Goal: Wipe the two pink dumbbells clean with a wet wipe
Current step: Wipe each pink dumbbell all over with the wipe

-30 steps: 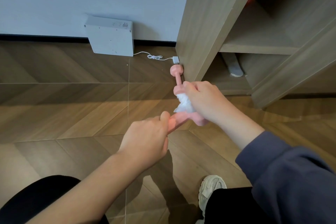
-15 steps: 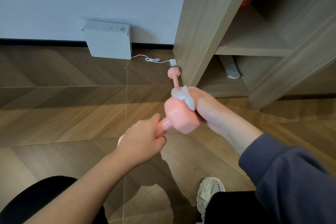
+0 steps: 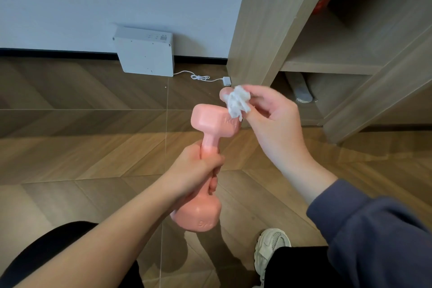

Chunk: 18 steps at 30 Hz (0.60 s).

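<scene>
My left hand (image 3: 196, 170) grips the handle of a pink dumbbell (image 3: 211, 124), held nearly upright above the floor with one head up and the other head low near my wrist. My right hand (image 3: 273, 124) pinches a crumpled white wet wipe (image 3: 237, 103) at the top right corner of the upper head. The second pink dumbbell (image 3: 224, 93) lies on the floor by the cabinet's side panel; only a bit of its far head shows behind the wipe.
A wooden cabinet (image 3: 268, 30) with open shelves stands at the right. A white box (image 3: 146, 54) leans against the wall, with a white cable and plug (image 3: 226, 80) on the wood floor. My shoe (image 3: 271, 248) is at the bottom.
My left hand has swung the dumbbell from lying flat to nearly upright and nearer to me. My right hand moved the wipe from the head's side up to its top corner.
</scene>
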{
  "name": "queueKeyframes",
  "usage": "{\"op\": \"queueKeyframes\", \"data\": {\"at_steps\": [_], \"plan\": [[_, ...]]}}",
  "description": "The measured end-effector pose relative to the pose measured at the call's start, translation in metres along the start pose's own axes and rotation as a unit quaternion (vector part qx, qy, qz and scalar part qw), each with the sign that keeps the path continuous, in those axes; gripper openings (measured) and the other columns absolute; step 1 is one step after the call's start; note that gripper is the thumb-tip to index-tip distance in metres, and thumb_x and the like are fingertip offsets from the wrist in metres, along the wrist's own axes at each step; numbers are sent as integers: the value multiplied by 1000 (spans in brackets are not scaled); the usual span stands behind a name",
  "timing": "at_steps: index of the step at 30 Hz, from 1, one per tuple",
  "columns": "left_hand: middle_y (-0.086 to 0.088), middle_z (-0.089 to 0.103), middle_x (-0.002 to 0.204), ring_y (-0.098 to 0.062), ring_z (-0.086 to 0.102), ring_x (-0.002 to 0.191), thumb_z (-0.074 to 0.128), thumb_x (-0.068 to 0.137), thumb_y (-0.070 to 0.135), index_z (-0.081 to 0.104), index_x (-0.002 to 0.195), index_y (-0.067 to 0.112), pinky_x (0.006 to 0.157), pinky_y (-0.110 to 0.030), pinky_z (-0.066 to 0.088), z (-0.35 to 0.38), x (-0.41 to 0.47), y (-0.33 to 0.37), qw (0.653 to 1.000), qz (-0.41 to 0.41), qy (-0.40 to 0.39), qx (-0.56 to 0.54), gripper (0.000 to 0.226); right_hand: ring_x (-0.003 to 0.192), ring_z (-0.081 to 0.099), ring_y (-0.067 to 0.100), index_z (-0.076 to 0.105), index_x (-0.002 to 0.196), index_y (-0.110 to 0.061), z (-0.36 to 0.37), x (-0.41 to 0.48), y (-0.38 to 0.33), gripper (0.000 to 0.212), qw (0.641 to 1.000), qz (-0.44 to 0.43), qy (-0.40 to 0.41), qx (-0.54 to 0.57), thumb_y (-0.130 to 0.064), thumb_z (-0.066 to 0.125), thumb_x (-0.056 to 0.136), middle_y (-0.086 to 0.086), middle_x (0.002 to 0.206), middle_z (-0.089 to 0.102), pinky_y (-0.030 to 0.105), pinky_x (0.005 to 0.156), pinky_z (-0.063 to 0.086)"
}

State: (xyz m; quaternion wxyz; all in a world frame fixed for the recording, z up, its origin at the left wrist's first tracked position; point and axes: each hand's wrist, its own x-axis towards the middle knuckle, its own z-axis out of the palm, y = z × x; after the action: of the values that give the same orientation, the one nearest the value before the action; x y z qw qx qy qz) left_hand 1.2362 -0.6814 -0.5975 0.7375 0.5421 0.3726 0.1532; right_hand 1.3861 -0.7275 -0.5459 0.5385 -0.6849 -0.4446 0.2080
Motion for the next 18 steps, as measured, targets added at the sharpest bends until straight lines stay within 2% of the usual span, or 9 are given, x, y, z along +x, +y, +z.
{"op": "queueKeyframes", "data": {"at_steps": [2,4,7,9,12,15,18], "plan": [[-12,47,66,-21,43,44,52,91,0,45,94,6,47,-31,40,4,-2,-1,1000,-1,7,10,9,94,69,7,69,106,-14,4,-5,-3,18,995,-83,23,-50,-5,66,91,-4,100,74,25,77,56],[-14,48,73,-20,44,44,50,91,1,46,103,10,45,-30,40,7,-4,-3,1000,-1,10,22,15,92,68,9,72,100,-12,11,-11,-2,22,974,-182,12,-136,3,63,87,-3,100,74,26,79,54],[-13,48,74,-18,44,45,44,91,-3,47,111,14,43,-29,41,11,-5,-6,1000,-2,-5,5,27,117,64,19,76,100,-7,20,-16,4,21,939,-269,-69,-203,2,65,84,4,120,71,45,100,48],[-12,48,71,-19,45,47,42,90,-4,48,108,15,43,-29,42,10,-4,-6,1000,-9,-11,-22,27,125,59,22,76,102,-7,20,-15,9,19,914,-310,-101,-240,-1,70,85,6,124,69,52,105,43],[-7,50,65,-20,47,46,47,90,1,48,102,15,45,-29,43,7,-4,-4,996,-33,-40,-77,18,122,61,24,77,102,-8,18,-12,12,17,882,-380,-74,-270,-2,70,88,6,121,70,56,106,42],[-7,47,64,-19,45,44,49,93,6,45,99,15,45,-28,43,5,-2,2,985,-39,-74,-150,12,120,63,26,77,102,-6,16,-10,14,16,869,-415,-51,-265,-1,70,89,7,119,71,58,105,42],[-6,46,61,-18,43,41,54,84,10,41,99,15,42,-27,43,4,0,7,974,-32,-108,-195,20,123,61,27,75,107,-4,13,-11,14,20,892,-384,-41,-234,1,70,88,10,123,68,57,107,40]]}}
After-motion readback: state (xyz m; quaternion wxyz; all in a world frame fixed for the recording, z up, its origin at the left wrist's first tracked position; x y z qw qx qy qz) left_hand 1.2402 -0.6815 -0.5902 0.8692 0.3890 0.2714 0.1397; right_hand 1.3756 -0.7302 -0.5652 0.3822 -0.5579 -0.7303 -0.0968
